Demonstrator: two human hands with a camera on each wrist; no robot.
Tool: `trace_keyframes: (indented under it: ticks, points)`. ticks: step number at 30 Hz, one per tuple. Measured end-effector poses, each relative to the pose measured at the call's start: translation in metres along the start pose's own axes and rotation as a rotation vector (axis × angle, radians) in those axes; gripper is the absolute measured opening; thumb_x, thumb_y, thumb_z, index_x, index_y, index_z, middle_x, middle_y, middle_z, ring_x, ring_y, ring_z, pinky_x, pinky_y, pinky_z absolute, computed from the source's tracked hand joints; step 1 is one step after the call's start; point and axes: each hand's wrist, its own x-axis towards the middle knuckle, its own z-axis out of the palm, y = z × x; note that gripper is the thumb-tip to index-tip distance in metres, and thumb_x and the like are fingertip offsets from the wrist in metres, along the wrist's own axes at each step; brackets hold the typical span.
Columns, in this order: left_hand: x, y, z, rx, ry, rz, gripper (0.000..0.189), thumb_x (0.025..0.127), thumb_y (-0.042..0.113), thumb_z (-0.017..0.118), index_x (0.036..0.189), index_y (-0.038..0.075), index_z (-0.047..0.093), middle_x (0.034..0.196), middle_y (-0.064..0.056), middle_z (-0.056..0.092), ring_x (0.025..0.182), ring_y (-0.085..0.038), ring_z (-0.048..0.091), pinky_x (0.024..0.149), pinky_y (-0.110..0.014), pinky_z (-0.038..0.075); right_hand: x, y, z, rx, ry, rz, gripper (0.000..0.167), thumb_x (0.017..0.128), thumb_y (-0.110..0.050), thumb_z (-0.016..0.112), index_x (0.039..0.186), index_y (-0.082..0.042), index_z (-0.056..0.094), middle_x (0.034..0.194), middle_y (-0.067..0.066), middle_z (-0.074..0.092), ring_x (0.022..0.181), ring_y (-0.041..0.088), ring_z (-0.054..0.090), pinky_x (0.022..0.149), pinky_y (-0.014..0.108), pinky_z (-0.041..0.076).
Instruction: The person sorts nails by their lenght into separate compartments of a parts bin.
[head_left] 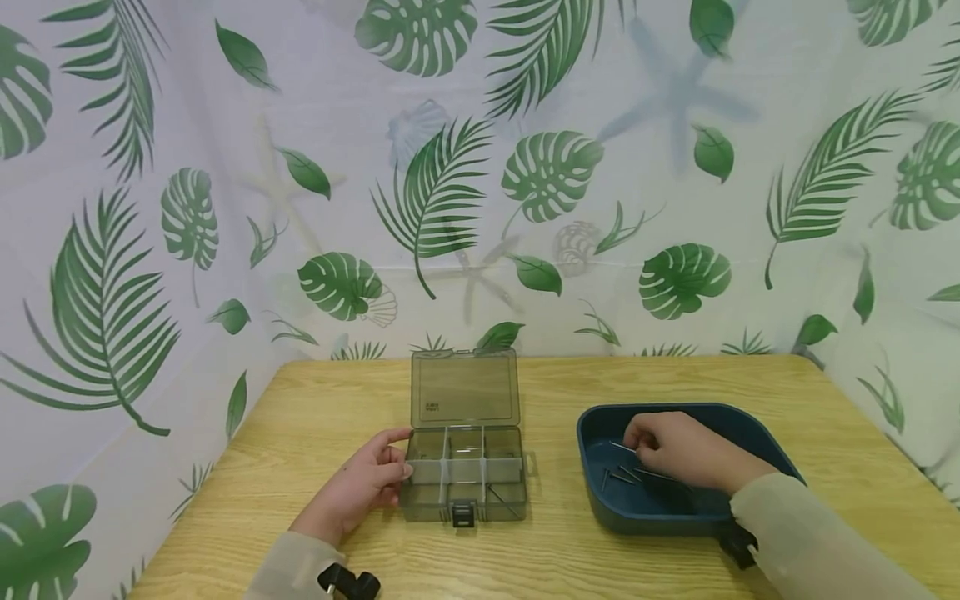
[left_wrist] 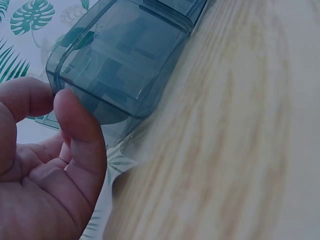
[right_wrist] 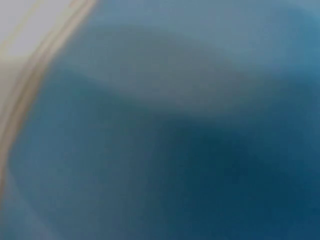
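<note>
A smoky clear compartment box (head_left: 427, 508) stands on the table with its lid (head_left: 465, 390) raised. My left hand (head_left: 363, 479) holds the box's left side, thumb and index finger at its edge; the left wrist view shows both fingertips against the box wall. A dark nail (head_left: 497, 495) leans in the front right compartment, and thin pieces lie in others. My right hand (head_left: 678, 450) reaches into a dark blue tray (head_left: 600, 512). Its curled fingertips pinch the end of a thin silver nail (head_left: 622, 447). Several nails (head_left: 624, 476) lie below. Only blurred blue fills the right wrist view.
The wooden table (head_left: 330, 400) carries the box left of middle and the tray on the right, a gap between them. The box's dark front latch (head_left: 462, 513) hangs down. A leaf-patterned cloth (head_left: 450, 208) hangs behind and along both sides.
</note>
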Motion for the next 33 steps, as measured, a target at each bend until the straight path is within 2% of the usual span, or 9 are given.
trace_keyframes:
  ticks: [3, 7, 12, 18, 22, 29, 33]
  points:
    - [0.0, 0.0, 0.0, -0.003, -0.004, -0.002, 0.064, 0.1, 0.007, 0.059, 0.156, 0.008, 0.03, 0.101, -0.008, 0.047, 0.067, -0.016, 0.04, 0.058, -0.029, 0.047, -0.003, -0.003, -0.003, 0.032, 0.016, -0.006, 0.025, 0.101, -0.007, 0.053, 0.121, -0.013, 0.068, 0.097, -0.003, 0.064, 0.078, 0.013, 0.056, 0.069, 0.035, 0.047]
    - [0.0, 0.0, 0.0, -0.004, -0.005, -0.005, 0.064, 0.099, 0.006, 0.06, 0.156, 0.008, 0.03, 0.1, -0.007, 0.047, 0.067, -0.016, 0.041, 0.058, -0.028, 0.047, -0.009, -0.009, -0.008, 0.09, 0.04, -0.026, 0.022, 0.105, -0.012, 0.052, 0.121, -0.013, 0.067, 0.115, 0.001, 0.066, 0.094, 0.015, 0.06, 0.076, 0.038, 0.05]
    - [0.0, 0.001, 0.0, -0.002, -0.005, -0.003, 0.065, 0.099, 0.006, 0.059, 0.156, 0.007, 0.029, 0.101, -0.008, 0.047, 0.067, -0.016, 0.041, 0.058, -0.029, 0.047, -0.015, -0.026, -0.013, 0.176, 0.074, -0.064, 0.019, 0.107, -0.027, 0.052, 0.114, -0.015, 0.066, 0.113, 0.001, 0.066, 0.101, 0.022, 0.063, 0.079, 0.039, 0.052]
    - [0.0, -0.001, 0.0, 0.008, -0.002, -0.006, 0.064, 0.099, 0.006, 0.059, 0.156, 0.008, 0.029, 0.103, -0.008, 0.047, 0.068, -0.016, 0.04, 0.058, -0.029, 0.047, -0.014, -0.049, -0.011, 0.236, 0.097, -0.108, 0.024, 0.106, -0.034, 0.054, 0.114, -0.016, 0.067, 0.116, 0.001, 0.065, 0.107, 0.019, 0.062, 0.086, 0.04, 0.053]
    - [0.0, 0.0, -0.001, 0.006, -0.001, -0.01, 0.063, 0.1, 0.005, 0.058, 0.156, 0.008, 0.03, 0.103, -0.008, 0.047, 0.068, -0.016, 0.041, 0.058, -0.029, 0.047, -0.007, -0.067, -0.006, 0.246, 0.093, -0.109, 0.022, 0.106, -0.03, 0.056, 0.12, -0.016, 0.066, 0.111, 0.003, 0.065, 0.096, 0.019, 0.061, 0.08, 0.039, 0.052]
    - [0.0, 0.001, -0.001, 0.003, 0.007, -0.017, 0.063, 0.099, 0.006, 0.059, 0.156, 0.008, 0.03, 0.102, -0.008, 0.046, 0.069, -0.017, 0.042, 0.059, -0.029, 0.046, 0.022, -0.098, 0.007, 0.196, 0.116, -0.098, 0.018, 0.105, -0.023, 0.056, 0.119, -0.023, 0.067, 0.092, -0.004, 0.063, 0.076, 0.016, 0.057, 0.071, 0.038, 0.048]
    - [0.0, 0.001, 0.001, 0.002, -0.001, -0.017, 0.064, 0.099, 0.007, 0.059, 0.156, 0.008, 0.029, 0.101, -0.008, 0.046, 0.069, -0.017, 0.041, 0.059, -0.03, 0.046, 0.04, -0.11, 0.02, 0.188, 0.1, -0.117, 0.02, 0.105, -0.016, 0.054, 0.12, -0.018, 0.067, 0.083, 0.001, 0.06, 0.063, 0.016, 0.049, 0.063, 0.036, 0.044]
